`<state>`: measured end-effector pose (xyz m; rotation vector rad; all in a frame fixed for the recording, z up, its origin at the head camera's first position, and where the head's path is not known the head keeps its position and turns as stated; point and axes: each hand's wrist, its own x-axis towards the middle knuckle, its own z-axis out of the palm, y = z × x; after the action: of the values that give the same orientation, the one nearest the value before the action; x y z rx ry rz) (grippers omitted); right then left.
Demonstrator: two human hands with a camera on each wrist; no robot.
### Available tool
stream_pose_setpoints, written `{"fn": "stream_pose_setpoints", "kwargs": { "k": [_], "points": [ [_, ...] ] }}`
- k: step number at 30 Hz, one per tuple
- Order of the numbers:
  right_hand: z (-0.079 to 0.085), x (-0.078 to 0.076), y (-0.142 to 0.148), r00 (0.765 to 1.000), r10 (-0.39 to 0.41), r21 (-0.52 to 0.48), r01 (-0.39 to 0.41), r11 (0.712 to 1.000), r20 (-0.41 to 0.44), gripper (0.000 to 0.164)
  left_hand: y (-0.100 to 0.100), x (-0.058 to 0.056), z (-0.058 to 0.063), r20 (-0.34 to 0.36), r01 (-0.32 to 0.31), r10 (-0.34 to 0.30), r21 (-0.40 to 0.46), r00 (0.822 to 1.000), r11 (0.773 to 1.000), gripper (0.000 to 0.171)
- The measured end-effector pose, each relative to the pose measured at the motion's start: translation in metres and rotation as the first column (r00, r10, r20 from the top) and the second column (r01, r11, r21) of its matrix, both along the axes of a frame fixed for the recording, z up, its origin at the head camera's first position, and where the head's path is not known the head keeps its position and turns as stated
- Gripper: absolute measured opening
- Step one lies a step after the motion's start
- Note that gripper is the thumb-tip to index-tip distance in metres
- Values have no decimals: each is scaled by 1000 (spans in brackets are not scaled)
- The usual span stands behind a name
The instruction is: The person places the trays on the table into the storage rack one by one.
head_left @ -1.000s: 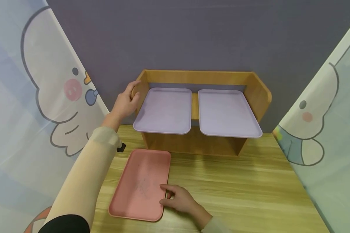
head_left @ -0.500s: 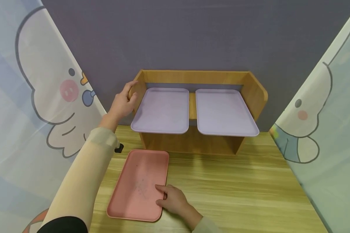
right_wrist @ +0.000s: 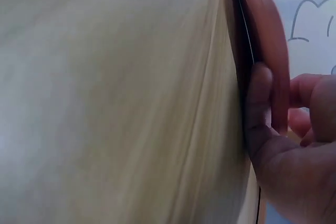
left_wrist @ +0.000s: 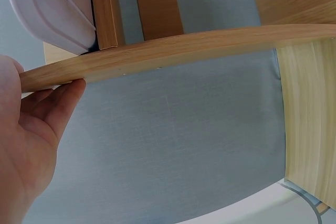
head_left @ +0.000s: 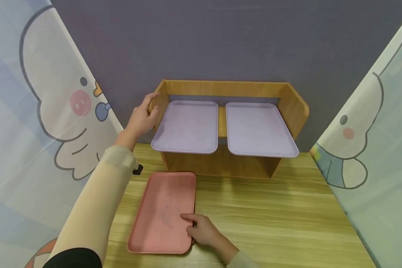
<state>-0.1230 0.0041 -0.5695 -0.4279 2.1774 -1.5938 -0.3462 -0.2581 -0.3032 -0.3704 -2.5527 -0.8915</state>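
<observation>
My left hand [head_left: 141,120] grips the left side panel of a wooden shelf [head_left: 226,88]; the left wrist view shows its fingers [left_wrist: 65,109] bent against the panel's edge [left_wrist: 173,51]. Low in the head view, a pink rectangular tray [head_left: 162,212] lies on the table in front of the shelf. My right hand [head_left: 204,231] pinches this tray's right rim. Seen from the right wrist, one digit sits between the tray [right_wrist: 269,35] and the tabletop [right_wrist: 131,103], and other fingers [right_wrist: 310,90] are on the tray's opposite face.
Two lilac trays, one on the left [head_left: 189,126] and one on the right [head_left: 259,128], sit side by side on the shelf's upper level, their front ends jutting out. Cartoon-print sheets hang at the left [head_left: 63,93] and right [head_left: 351,134]. A grey wall [head_left: 227,41] stands behind.
The pink tray has shifted slightly right and turned a little. My right thumb has drawn back from over the tray to its rim. The left hand keeps its hold on the shelf.
</observation>
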Motion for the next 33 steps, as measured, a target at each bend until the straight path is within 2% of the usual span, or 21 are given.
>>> {"fn": "stream_pose_setpoints", "kwargs": {
  "k": [4, 8, 17, 30, 33],
  "points": [
    [0, -2, 7, 998, 39, 38, -37, 999, -53, 51, 0, 0, 0, -2, -3, 3, 2, 1000, 1000, 55],
    [-2, -2, 14, 995, 48, 42, -45, 998, -85, 64, 0, -1, -1, -6, -1, 1, -1, 1000, 1000, 54],
    [-4, -4, 41, 998, 66, -132, -68, 989, -18, 67, 0, 0, 1, -5, 5, -5, -5, 1000, 1000, 55],
    [0, -3, 96, 999, 20, -216, -30, 976, -50, 69, -1, 0, 2, 15, 6, -5, -6, 1000, 1000, 55],
    [0, -4, 111, 998, -6, -182, -6, 983, -66, 69, -1, 0, 1, 22, 4, -4, -10, 1000, 1000, 55]
  ]
}}
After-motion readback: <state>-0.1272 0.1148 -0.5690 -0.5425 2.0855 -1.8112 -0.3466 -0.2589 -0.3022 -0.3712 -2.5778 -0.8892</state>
